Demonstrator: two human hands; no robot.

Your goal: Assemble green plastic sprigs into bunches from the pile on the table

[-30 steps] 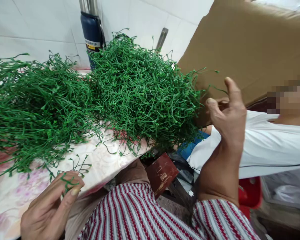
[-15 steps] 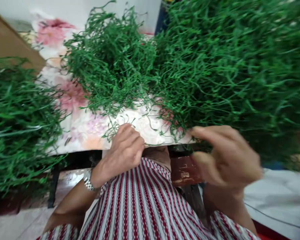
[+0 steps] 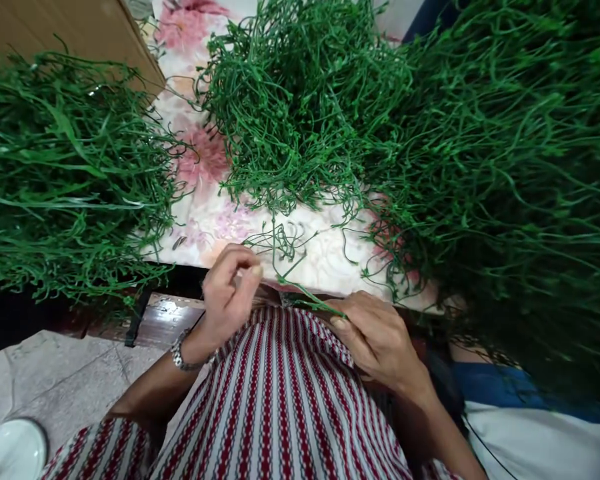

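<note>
My right hand point(image 3: 380, 333) is closed, with a thin green plant stem point(image 3: 307, 293) pinched between thumb and forefinger. The stem looks like artificial greenery and branches up to the left across the table edge. My left hand point(image 3: 230, 287) is at the edge too, fingers curled and thumb against the forefinger; whatever it may hold is too small to make out. Just beyond it lie a few loose thin stems point(image 3: 285, 243) on the flowered tablecloth point(image 3: 325, 257). A heap of green stems point(image 3: 300, 113) rests farther back on the cloth.
To the right, a larger mass of green stems point(image 3: 505, 147) hangs over the table edge. Another pile of greenery point(image 3: 70, 173) is at left, in front of a cardboard box point(image 3: 90, 33). A white round lid or dish point(image 3: 15, 450) shows at floor level, lower left.
My right hand has moved left and inward from beside the large heap and now pinches a stem. My left hand has turned, its thumb now showing. The view has shifted left.
</note>
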